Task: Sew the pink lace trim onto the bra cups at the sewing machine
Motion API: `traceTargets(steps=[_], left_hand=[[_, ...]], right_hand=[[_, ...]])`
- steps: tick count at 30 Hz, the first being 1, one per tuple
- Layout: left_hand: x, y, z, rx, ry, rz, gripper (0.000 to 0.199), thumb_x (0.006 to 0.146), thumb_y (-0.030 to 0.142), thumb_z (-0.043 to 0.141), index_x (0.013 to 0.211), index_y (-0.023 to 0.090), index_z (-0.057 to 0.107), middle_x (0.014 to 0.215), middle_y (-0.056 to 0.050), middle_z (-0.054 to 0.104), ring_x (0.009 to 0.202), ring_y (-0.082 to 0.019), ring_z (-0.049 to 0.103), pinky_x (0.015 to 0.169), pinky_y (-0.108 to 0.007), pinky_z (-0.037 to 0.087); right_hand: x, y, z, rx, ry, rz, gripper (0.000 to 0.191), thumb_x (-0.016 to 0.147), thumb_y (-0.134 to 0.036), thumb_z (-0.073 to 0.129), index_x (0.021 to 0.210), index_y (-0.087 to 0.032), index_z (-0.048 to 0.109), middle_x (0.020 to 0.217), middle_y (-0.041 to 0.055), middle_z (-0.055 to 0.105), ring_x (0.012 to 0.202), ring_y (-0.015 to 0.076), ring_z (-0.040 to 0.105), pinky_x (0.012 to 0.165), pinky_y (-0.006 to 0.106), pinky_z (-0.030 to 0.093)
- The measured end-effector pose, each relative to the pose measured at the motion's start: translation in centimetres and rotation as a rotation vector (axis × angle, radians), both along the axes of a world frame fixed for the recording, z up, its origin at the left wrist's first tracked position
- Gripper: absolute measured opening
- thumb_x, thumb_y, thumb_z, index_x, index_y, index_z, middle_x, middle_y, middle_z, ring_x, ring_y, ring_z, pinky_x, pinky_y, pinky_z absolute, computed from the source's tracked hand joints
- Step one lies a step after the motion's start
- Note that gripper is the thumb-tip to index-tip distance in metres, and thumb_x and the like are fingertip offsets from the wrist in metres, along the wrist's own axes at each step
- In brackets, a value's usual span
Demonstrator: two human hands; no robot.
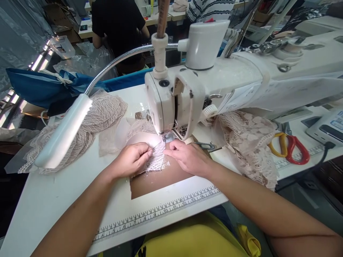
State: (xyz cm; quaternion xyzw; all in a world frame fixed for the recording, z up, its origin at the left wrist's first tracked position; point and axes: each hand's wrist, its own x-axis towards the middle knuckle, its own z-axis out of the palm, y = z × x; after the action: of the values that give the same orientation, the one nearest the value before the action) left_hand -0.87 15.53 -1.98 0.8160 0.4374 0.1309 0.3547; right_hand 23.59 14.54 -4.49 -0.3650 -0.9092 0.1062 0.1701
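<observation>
A piece of pale lace fabric [157, 159] lies under the presser foot of a white sewing machine [163, 103], with a smooth white cup-like part [147, 138] next to it. My left hand [135, 157] pinches the lace at its left side, thumb and fingers closed. On the other side, my right hand [189, 157] has its fingers bent together, with the tips at the lace's right edge just beside the needle area. The exact grip of those right fingertips is partly hidden. Brown tape-like sheeting [160, 184] covers the machine bed beneath both hands.
Heaped lace pieces [104, 110] lie at left under a gooseneck lamp [64, 132]. More lace [249, 142] sits at right by scissors with yellow and red handles [297, 150]. A ruler strip [158, 212] runs along the front edge. Other people sit behind the machine.
</observation>
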Motion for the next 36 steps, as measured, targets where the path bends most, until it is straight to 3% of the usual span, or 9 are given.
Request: traceTargets(steps=[5, 11, 14, 19, 21, 23, 27, 31, 36], left_hand=[[-1.2, 0.8, 0.0, -0.193, -0.127, -0.008, 0.035, 0.097, 0.041, 0.037, 0.079, 0.017, 0.055, 0.07, 0.0, 0.054, 0.061, -0.012, 0.05, 0.058, -0.024, 0.043], [-0.8, -0.1, 1.3, -0.063, 0.033, -0.181, 0.026, 0.09, 0.034, 0.053, 0.106, 0.018, 0.065, 0.099, -0.008, 0.068, 0.084, -0.019, 0.064, 0.075, -0.028, 0.051], [-0.5, -1.2, 2.5, -0.051, 0.094, -0.254, 0.032, 0.086, 0.033, 0.059, 0.114, 0.021, 0.065, 0.098, -0.006, 0.07, 0.082, -0.019, 0.067, 0.07, -0.025, 0.053], [-0.4, -1.8, 3.7, -0.239, 0.003, -0.318, 0.023, 0.089, 0.031, 0.056, 0.106, 0.022, 0.068, 0.091, -0.003, 0.071, 0.069, -0.014, 0.066, 0.058, -0.021, 0.051], [-0.2, -1.4, 3.4, -0.124, 0.001, -0.209, 0.022, 0.092, 0.031, 0.051, 0.103, 0.02, 0.067, 0.087, -0.003, 0.07, 0.071, -0.015, 0.065, 0.062, -0.023, 0.052], [0.3, -0.8, 2.5, 0.123, 0.003, -0.144, 0.024, 0.094, 0.029, 0.048, 0.106, 0.018, 0.065, 0.095, -0.007, 0.069, 0.085, -0.019, 0.064, 0.076, -0.03, 0.053], [1.2, 0.1, -0.1, 0.453, 0.066, -0.248, 0.032, 0.094, 0.024, 0.047, 0.121, 0.016, 0.06, 0.125, -0.013, 0.062, 0.113, -0.026, 0.055, 0.097, -0.043, 0.046], [1.4, -0.1, -1.4, 0.525, 0.169, -0.285, 0.036, 0.093, 0.027, 0.049, 0.125, 0.015, 0.059, 0.13, -0.013, 0.06, 0.116, -0.029, 0.053, 0.097, -0.047, 0.046], [1.6, -0.6, -1.4, 0.547, 0.24, -0.274, 0.039, 0.095, 0.03, 0.045, 0.128, 0.013, 0.058, 0.135, -0.011, 0.057, 0.116, -0.029, 0.052, 0.097, -0.046, 0.046]], right_hand=[[0.0, 0.0, -0.3, -0.019, 0.001, -0.007, 0.035, 0.086, -0.006, 0.047, 0.109, -0.022, 0.068, 0.086, 0.0028, 0.055, 0.068, 0.0135, 0.038, 0.059, 0.028, 0.025], [0.0, 0.1, -0.3, -0.013, 0.017, -0.003, 0.036, 0.085, -0.005, 0.046, 0.109, -0.021, 0.069, 0.084, 0.0031, 0.054, 0.069, 0.0139, 0.039, 0.059, 0.028, 0.026], [0.0, 0.0, -0.1, -0.002, 0.016, 0.0, 0.035, 0.086, -0.006, 0.045, 0.108, -0.021, 0.069, 0.084, 0.003, 0.054, 0.069, 0.0141, 0.039, 0.059, 0.028, 0.026], [-0.2, 0.0, 0.1, -0.008, -0.019, -0.027, 0.037, 0.087, -0.009, 0.045, 0.116, -0.021, 0.065, 0.086, 0.0037, 0.056, 0.069, 0.0145, 0.039, 0.059, 0.028, 0.025], [-0.3, -0.1, 0.1, -0.007, -0.043, -0.042, 0.036, 0.087, -0.01, 0.046, 0.116, -0.021, 0.065, 0.085, 0.0037, 0.056, 0.07, 0.0151, 0.04, 0.059, 0.028, 0.025], [-0.3, -0.1, 0.1, 0.001, -0.063, -0.053, 0.035, 0.087, -0.011, 0.048, 0.115, -0.021, 0.066, 0.086, 0.0039, 0.056, 0.072, 0.0156, 0.041, 0.06, 0.028, 0.025], [-0.3, -0.3, 0.2, 0.032, -0.117, -0.064, 0.035, 0.085, -0.008, 0.048, 0.112, -0.02, 0.067, 0.089, 0.0051, 0.058, 0.073, 0.0162, 0.042, 0.06, 0.029, 0.024], [-0.2, -0.6, 0.3, 0.054, -0.171, -0.083, 0.038, 0.081, -0.005, 0.047, 0.111, -0.019, 0.066, 0.089, 0.0056, 0.058, 0.072, 0.0164, 0.041, 0.061, 0.031, 0.023], [-0.3, -0.7, 0.5, 0.062, -0.195, -0.114, 0.04, 0.082, -0.004, 0.046, 0.112, -0.021, 0.066, 0.09, 0.0053, 0.06, 0.073, 0.0168, 0.042, 0.063, 0.032, 0.023]])
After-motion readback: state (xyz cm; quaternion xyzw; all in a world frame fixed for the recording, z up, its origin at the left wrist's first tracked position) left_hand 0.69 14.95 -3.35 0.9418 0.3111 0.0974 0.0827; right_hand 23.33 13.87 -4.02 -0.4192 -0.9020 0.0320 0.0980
